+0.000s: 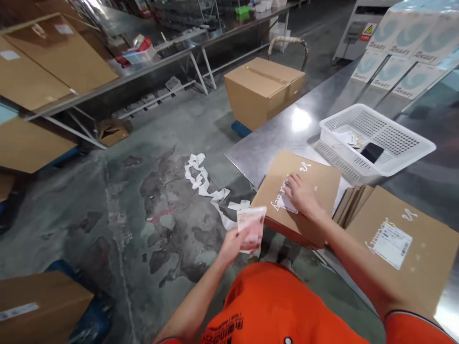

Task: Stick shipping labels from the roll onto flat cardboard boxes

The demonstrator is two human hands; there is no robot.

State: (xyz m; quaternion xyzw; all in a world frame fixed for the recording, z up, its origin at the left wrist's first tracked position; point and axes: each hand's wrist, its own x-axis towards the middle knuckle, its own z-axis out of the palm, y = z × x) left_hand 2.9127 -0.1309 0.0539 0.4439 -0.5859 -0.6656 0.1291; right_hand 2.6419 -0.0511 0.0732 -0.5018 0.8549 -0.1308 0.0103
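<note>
In the head view my left hand (pixel 232 246) is closed on a bundle of white and reddish printed labels (pixel 251 228), held out beyond the table edge. My right hand (pixel 300 193) lies with its fingers stretched over a white label (pixel 287 203) on the top of a stack of flat cardboard cartons (pixel 324 177). White lettering is printed on that carton, and the fingers cover part of it and of the label. Further right, another flat carton (pixel 426 253) bears a white shipping label (pixel 390 243).
A white perforated basket (pixel 412 138) with a dark phone (pixel 372 152) and papers stands on the metal table (pixel 279 129). Product boxes (pixel 412 38) are stacked behind it. A large carton (pixel 261 79) sits on a blue trolley. Crumpled white backing strip (pixel 201 179) trails across the floor.
</note>
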